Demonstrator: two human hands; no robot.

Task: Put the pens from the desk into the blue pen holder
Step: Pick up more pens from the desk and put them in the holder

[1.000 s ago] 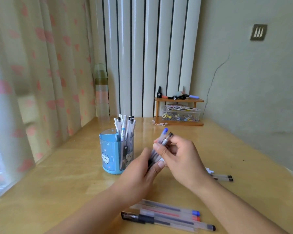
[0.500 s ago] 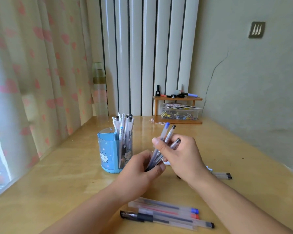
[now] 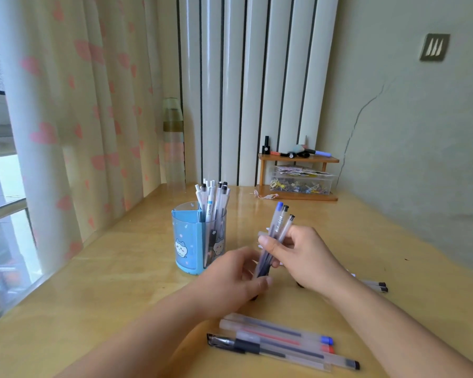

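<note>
Right now your right hand [image 3: 298, 255] has its grip closed around a small bundle of gel pens [image 3: 275, 238], three caps showing above the fingers, one blue and two dark, tilted up and away from you. Your left hand [image 3: 235, 276] is closed on the lower ends of the same bundle, thumb across the barrels, so both grips share the load. The bundle sits just right of the blue pen holder [image 3: 187, 241], which stands upright on the worktop [image 3: 93, 296] with a cluster of white pens already in its clear compartment.

These pens are light, stiff and smooth plastic; I'd judge they will slide past each other easily, so a loose pinch lets them fan out or drop one. Hold them around the middle of the barrels, squeezed together as one bunch, and keep the ends level before you tip them in. The filled compartment looks crowded, so they may catch on the pens inside or on the rim; the holder seems light enough to tip if you push sideways.

Four more pens [image 3: 281, 342] lie side by side on the worktop nearest you, and two capped ends [image 3: 377, 286] show beyond your right wrist. Pick those up by the barrel, not the cap
</note>
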